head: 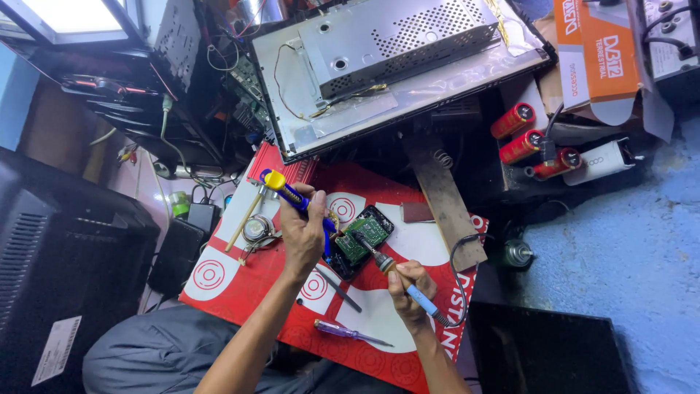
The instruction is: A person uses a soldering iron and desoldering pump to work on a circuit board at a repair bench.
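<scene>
Down on the red mat [408,343], the left hand [302,233] grips a blue pump [292,195] while the right hand [410,292] holds an iron [397,273] touching the green board [362,237].

Purple screwdriver [350,334], red capacitors [526,141]
</scene>
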